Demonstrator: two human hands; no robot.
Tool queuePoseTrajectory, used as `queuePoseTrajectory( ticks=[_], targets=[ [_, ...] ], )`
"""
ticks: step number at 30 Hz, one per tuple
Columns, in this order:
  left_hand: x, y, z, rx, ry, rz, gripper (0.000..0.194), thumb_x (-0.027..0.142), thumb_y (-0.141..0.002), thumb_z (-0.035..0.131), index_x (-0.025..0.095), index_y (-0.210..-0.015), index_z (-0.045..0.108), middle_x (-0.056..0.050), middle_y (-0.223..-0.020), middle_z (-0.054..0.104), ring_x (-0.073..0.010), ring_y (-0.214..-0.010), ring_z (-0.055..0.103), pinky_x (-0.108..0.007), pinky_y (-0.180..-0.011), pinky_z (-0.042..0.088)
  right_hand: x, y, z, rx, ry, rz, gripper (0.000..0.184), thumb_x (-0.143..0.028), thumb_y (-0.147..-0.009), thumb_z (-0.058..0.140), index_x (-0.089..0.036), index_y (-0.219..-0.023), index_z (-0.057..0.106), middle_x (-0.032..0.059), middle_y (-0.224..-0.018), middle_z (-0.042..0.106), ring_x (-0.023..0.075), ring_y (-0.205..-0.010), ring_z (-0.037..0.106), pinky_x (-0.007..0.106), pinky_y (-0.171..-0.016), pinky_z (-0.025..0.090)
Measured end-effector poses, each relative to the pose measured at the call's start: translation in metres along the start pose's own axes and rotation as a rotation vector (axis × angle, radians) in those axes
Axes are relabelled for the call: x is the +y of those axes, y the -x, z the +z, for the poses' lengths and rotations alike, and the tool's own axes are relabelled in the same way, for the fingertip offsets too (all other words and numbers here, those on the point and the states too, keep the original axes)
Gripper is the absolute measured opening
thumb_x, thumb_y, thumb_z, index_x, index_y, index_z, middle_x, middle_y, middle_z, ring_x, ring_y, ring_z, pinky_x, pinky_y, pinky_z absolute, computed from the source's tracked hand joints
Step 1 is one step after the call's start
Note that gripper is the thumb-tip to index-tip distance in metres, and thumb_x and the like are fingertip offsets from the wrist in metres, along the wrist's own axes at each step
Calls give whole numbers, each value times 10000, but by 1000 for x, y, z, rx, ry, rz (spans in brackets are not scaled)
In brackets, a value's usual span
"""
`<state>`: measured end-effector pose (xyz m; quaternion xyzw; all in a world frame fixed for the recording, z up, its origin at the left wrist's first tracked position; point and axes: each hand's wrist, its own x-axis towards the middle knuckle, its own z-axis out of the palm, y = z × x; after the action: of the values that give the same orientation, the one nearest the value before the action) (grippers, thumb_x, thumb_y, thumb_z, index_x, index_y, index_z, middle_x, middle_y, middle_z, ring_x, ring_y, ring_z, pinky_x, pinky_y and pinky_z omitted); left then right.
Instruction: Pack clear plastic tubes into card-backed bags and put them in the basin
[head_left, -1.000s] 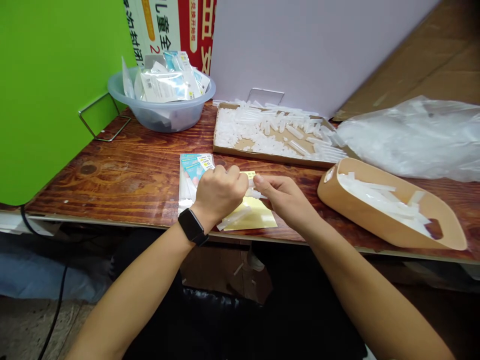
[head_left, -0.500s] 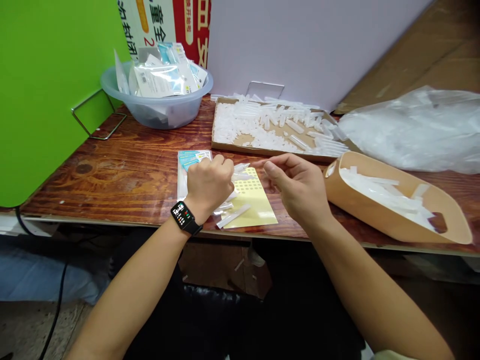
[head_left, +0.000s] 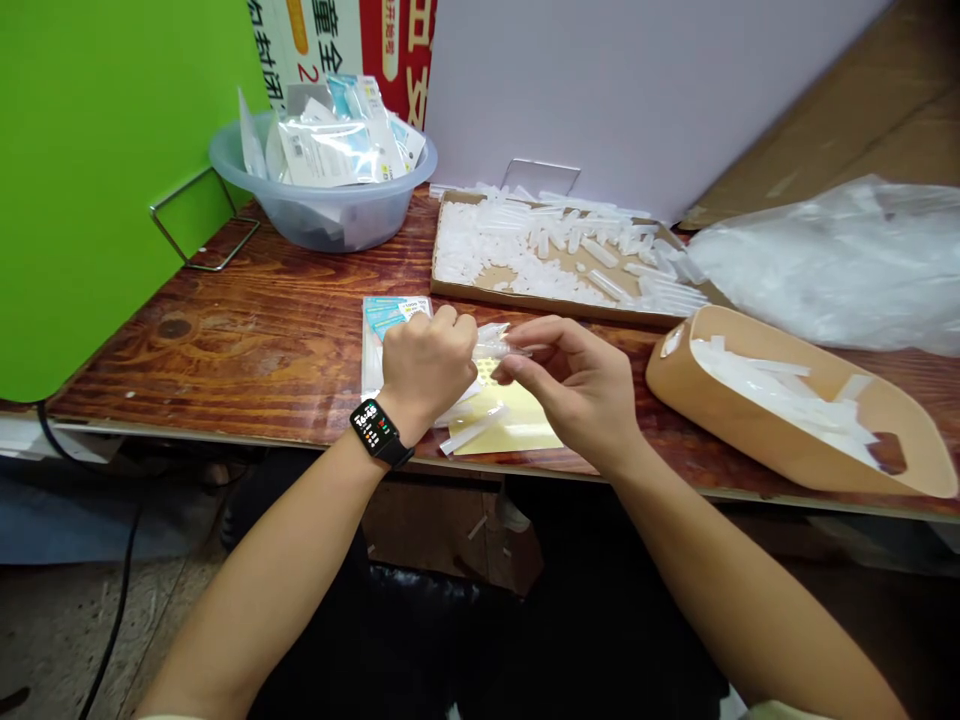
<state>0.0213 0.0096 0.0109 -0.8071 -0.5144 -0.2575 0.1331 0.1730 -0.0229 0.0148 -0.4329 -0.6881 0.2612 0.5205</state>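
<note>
On a wooden table, the left hand, wearing a smartwatch, is closed in a fist at the edge of a stack of packets. The right hand pinches a clear stick just beside that fist, above a yellow sheet. Behind them sit a cardboard tray of white sticks and a basin of packets; a tan scoop holding more sticks lies to the right.

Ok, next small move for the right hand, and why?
Probably close the right hand's fingers on the end of the clear plastic stick. It pokes out of the left hand's fist, apparently unsupported above the yellow dotted sheet, and the fingers are right beside it, though I can't tell if they grip it yet.
</note>
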Motion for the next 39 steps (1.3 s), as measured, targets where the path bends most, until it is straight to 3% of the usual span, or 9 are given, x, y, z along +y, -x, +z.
queuePoseTrajectory(
  ticks=[4, 8, 13, 17, 24, 28, 31, 35, 39],
  targets=[
    [2, 1, 1, 8, 5, 39, 194, 123, -786, 455, 164, -751, 641, -102, -712, 615, -235, -658, 582, -323, -497, 178, -1, -1, -4, -48, 230, -15, 490, -520, -933, 446, -182, -584, 512, -14, -472, 496, 95, -414, 470, 240, -441, 369],
    [2, 0, 3, 15, 0, 38, 189, 121, -786, 459, 159, -761, 644, -106, -720, 613, -231, -660, 577, -317, -500, 198, -3, -1, -8, -34, 297, -86, 392, -565, -852, 564, -180, -777, 584, 15, -670, 604, 105, -495, 505, 240, -470, 376],
    [1, -1, 5, 7, -5, 55, 200, 114, -785, 453, 164, -753, 645, -106, -719, 611, -236, -664, 571, -316, -502, 224, -1, -2, -7, -118, 332, -21, 562, -531, -960, 343, -181, -546, 494, -4, -455, 477, 103, -422, 455, 248, -458, 339],
    [0, -1, 5, -16, 1, 32, 186, 110, -765, 473, 160, -769, 652, -110, -730, 606, -232, -673, 562, -307, -514, 263, 1, -2, -6, -78, 407, -196, 353, -515, -869, 554, -165, -831, 579, 27, -690, 610, 116, -521, 513, 242, -492, 369],
    [1, 0, 2, -19, -21, 52, 185, 141, -795, 467, 166, -756, 647, -106, -716, 606, -231, -663, 560, -308, -506, 249, 1, 2, -1, -199, 363, -54, 504, -480, -975, 336, -187, -588, 471, -17, -479, 458, 99, -433, 427, 242, -478, 326],
    [1, 0, 3, -16, -7, 80, 193, 160, -815, 458, 168, -762, 643, -104, -712, 603, -226, -656, 557, -313, -507, 244, 2, 5, -2, -47, 561, -250, 315, -494, -894, 520, -186, -850, 570, 39, -708, 616, 130, -529, 517, 262, -530, 364],
    [1, 1, 5, 1, -14, 107, 211, 151, -815, 442, 172, -760, 644, -105, -703, 600, -234, -654, 554, -321, -507, 235, 3, 6, -3, -74, 712, -307, 263, -418, -931, 456, -191, -853, 563, 71, -736, 630, 159, -578, 546, 281, -533, 326],
    [1, 1, 5, 11, -25, 124, 256, 129, -825, 408, 169, -762, 653, -112, -692, 591, -238, -669, 553, -323, -522, 248, -1, 7, -2, -119, 787, -242, 337, -383, -954, 370, -196, -704, 498, 41, -602, 547, 145, -513, 465, 290, -505, 245],
    [4, 1, 4, 3, -16, 133, 286, 130, -843, 383, 166, -750, 651, -118, -695, 591, -242, -680, 553, -325, -530, 248, -10, 7, -2, -173, 577, -109, 419, -407, -961, 367, -197, -600, 406, -9, -508, 428, 110, -461, 368, 274, -494, 247]
  ],
)
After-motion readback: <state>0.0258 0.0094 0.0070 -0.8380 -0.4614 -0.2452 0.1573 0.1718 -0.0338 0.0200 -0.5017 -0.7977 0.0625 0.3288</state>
